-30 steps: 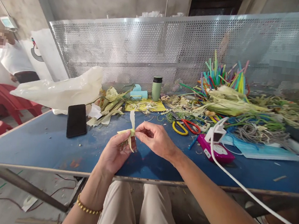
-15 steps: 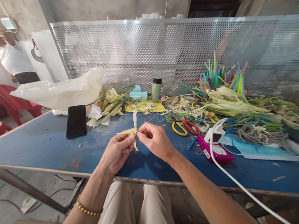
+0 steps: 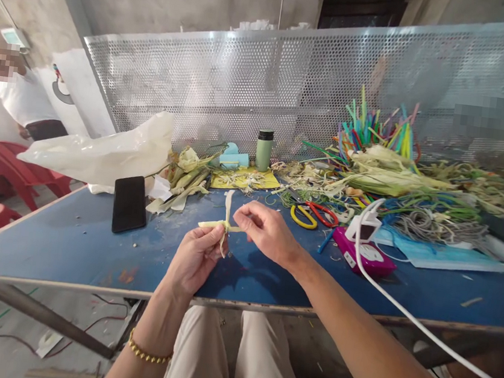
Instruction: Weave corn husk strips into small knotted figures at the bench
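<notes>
The left hand pinches the pale strips near their crossing, apparently for steadiness; whether the right hand pinches cannot be told.

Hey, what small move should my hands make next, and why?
Probably pinch the right-pointing strip with your right hand: it sticks out toward that hand, while your left hand holds the pale piece near where its strips meet.
</notes>
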The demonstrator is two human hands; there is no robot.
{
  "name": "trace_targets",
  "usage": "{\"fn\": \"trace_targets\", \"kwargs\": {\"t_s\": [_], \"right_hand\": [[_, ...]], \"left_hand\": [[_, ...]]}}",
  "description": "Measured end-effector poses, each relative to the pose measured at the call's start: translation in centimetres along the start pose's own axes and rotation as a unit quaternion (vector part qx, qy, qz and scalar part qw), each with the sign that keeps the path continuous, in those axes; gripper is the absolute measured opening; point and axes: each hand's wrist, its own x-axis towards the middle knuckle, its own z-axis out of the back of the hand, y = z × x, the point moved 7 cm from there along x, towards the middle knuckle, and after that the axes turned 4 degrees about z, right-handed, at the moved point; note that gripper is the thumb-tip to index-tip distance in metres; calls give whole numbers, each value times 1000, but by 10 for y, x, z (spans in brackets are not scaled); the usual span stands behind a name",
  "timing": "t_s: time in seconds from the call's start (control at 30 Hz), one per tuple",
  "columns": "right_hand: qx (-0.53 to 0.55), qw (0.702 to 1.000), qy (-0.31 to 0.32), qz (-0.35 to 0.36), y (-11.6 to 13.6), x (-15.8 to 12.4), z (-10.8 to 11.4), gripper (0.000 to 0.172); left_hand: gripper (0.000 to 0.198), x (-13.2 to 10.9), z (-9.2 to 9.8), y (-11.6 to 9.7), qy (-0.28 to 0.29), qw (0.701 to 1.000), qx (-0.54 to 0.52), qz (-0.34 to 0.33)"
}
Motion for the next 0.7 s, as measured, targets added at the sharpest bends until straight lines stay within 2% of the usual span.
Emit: {"fn": "trace_targets", "kwargs": {"t_s": [0.13, 0.2, 0.33, 0.5, 0.7], "right_hand": [[108, 994, 15, -26, -5, 1, -1, 23], [124, 992, 12, -37, -8, 1, -3, 22], [64, 996, -19, -57, -14, 1, -2, 21], [-8, 998, -31, -52, -14, 1, -1, 19], [-32, 998, -28, -43, -11, 0, 0, 22]], "left_hand": [[23, -2, -5, 7, 30, 998, 30, 43], [24, -2, -5, 8, 27, 998, 39, 50], [31, -2, -7, 5, 10, 998, 64, 18], [25, -2, -6, 1, -11, 990, 135, -31], [20, -3, -7, 3, -5, 980, 195, -29]]}}
